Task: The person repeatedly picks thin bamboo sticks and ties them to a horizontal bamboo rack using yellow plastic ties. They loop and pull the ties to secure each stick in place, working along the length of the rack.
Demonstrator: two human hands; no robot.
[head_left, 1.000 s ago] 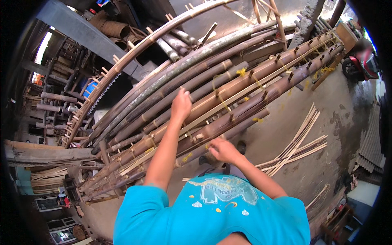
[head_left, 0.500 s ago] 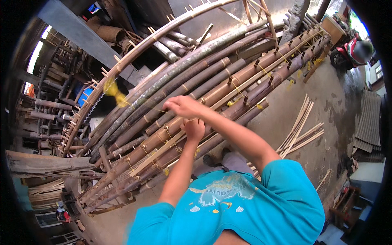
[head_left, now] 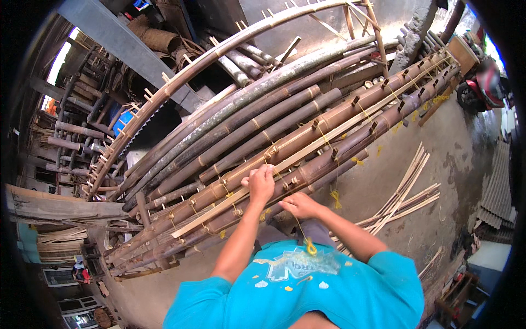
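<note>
Two long brown bamboo poles [head_left: 307,130] lie side by side, with pale split bamboo strips [head_left: 212,212] between them. Short dark pegs stick up from the poles, and thin yellow cord ties cross them at intervals. Over the strips and the farther pole, my left hand [head_left: 259,182] is closed; what its fingers pinch is hidden. My right hand [head_left: 301,205] is closed at the near edge of the nearer pole, gripping a thin yellow cord. From that hand the cord hangs down to a small yellow hank [head_left: 310,246] in front of my shirt.
Several more bamboo poles [head_left: 246,112] lie beyond, with a curved, pegged bamboo rail [head_left: 213,56] behind them. Loose split sticks [head_left: 402,189] lie on the concrete floor to the right. A red motorbike [head_left: 485,88] stands at the far right, and a blue-grey beam [head_left: 131,52] slants across the upper left.
My right hand has swung from beyond the poles back toward me, right of my left hand. The yellow hank came with it and now hangs near my shirt. My left hand stays closed over the poles.
</note>
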